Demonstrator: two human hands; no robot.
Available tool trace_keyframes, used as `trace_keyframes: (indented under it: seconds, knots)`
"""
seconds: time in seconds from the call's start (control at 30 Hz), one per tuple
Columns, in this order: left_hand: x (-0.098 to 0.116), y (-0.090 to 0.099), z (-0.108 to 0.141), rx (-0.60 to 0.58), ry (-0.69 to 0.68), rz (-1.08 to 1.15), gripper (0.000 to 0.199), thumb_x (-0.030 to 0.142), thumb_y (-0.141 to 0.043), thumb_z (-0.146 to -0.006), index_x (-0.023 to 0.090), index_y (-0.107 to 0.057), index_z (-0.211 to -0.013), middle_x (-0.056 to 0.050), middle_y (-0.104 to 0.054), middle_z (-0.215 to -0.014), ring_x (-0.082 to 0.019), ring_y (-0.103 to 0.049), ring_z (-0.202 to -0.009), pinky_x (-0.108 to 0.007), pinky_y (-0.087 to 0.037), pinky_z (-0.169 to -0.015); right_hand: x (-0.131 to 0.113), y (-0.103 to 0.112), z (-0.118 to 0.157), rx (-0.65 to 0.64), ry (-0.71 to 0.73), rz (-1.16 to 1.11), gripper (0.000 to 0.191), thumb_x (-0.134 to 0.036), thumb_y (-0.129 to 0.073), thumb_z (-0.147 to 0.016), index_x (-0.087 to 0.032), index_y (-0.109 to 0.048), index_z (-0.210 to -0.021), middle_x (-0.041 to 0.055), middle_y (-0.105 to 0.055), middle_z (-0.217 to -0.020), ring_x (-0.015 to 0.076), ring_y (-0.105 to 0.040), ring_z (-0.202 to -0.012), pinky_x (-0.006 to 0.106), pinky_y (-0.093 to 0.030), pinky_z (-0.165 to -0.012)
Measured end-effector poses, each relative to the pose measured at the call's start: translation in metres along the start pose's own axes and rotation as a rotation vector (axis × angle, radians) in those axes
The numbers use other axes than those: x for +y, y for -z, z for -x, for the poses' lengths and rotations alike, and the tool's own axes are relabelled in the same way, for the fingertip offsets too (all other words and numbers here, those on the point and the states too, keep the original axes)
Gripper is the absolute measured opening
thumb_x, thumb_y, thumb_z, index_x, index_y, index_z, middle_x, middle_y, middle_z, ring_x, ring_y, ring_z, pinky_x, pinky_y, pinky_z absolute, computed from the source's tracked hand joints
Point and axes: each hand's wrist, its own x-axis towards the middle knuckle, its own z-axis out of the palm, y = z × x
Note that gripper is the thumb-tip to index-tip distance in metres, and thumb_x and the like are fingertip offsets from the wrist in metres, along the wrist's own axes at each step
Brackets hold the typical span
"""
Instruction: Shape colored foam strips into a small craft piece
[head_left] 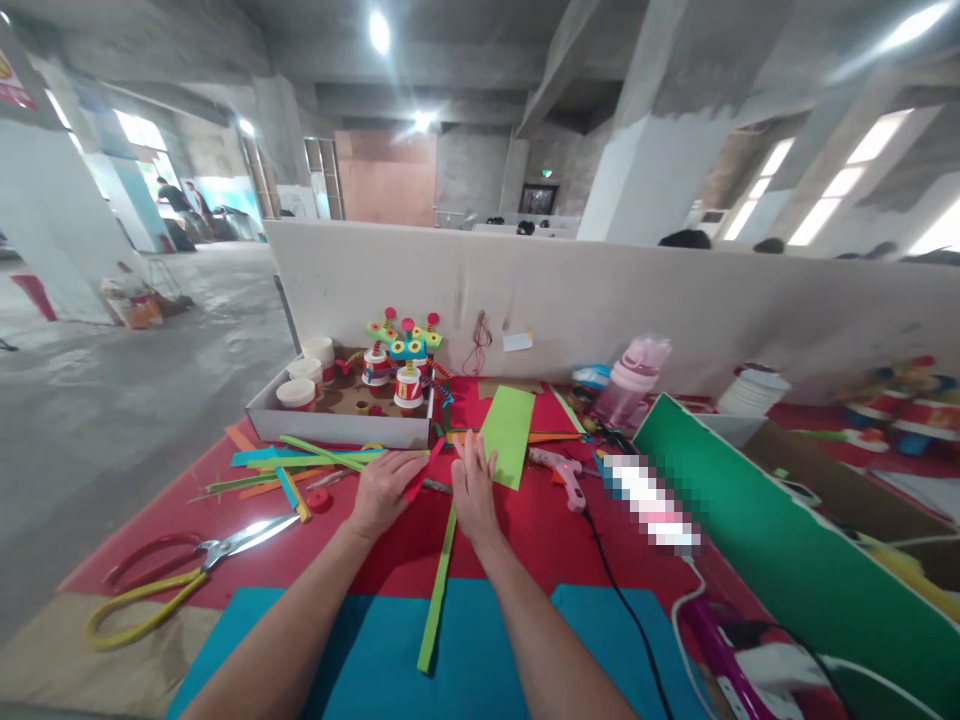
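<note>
My left hand point(384, 492) is over the middle of the red table surface, its fingers closed on a short red paper strip point(424, 474). Close by on the right, my right hand point(475, 492) has its fingers stretched out and pointing away from me. Between the two wrists a long green paper strip point(438, 600) runs toward me, its far end near my right hand. Just past my right fingers lies a wide light-green sheet point(508, 432). The tip of a dark tool point(436, 486) shows between my hands, mostly hidden.
Large scissors point(202, 560) lie open at left near coloured paper strips point(281, 470). Behind stands a tray point(337, 428) with paper cups point(297, 392) and cup figures point(408, 385). At right are a pink glue gun point(564, 474), its cord, a bottle point(636, 375) and a green-walled box point(780, 540).
</note>
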Motion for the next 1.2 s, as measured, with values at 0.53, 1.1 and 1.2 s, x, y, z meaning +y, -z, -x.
trace_keyframes:
  seconds: [0.53, 1.1, 1.2]
  knots:
    - [0.013, -0.017, 0.0, 0.076, 0.461, 0.48, 0.016, 0.026, -0.054, -0.081, 0.018, -0.068, -0.078, -0.003, -0.07, -0.072, -0.016, -0.063, -0.068, -0.027, -0.05, -0.069, -0.009, 0.005, 0.0, 0.004, 0.209, 0.027, 0.03, -0.021, -0.041, -0.094, -0.026, -0.065, -0.111, 0.0025, -0.072, -0.101, 0.0235, -0.051, -0.121, 0.055, -0.007, -0.117]
    - [-0.025, 0.014, -0.007, 0.158, 0.989, 0.609, 0.041, 0.053, -0.051, -0.081, 0.017, -0.055, -0.062, 0.001, -0.052, -0.048, -0.012, -0.047, -0.045, -0.023, -0.034, -0.046, -0.012, 0.009, 0.0, -0.016, 0.053, 0.045, 0.045, -0.046, -0.039, -0.096, -0.027, -0.048, -0.136, 0.0087, -0.046, -0.144, 0.032, -0.025, -0.142, 0.062, -0.016, -0.112]
    - [-0.045, 0.036, -0.004, 0.053, 0.974, -0.011, 0.041, 0.051, -0.052, -0.08, 0.018, -0.056, -0.056, -0.005, -0.057, -0.055, -0.02, -0.058, -0.063, -0.027, -0.038, -0.055, -0.014, 0.012, 0.0, -0.035, 0.053, 0.131, 0.06, -0.053, -0.041, -0.093, -0.032, -0.03, -0.148, 0.0081, -0.023, -0.157, 0.0399, -0.005, -0.145, 0.07, -0.011, -0.108]
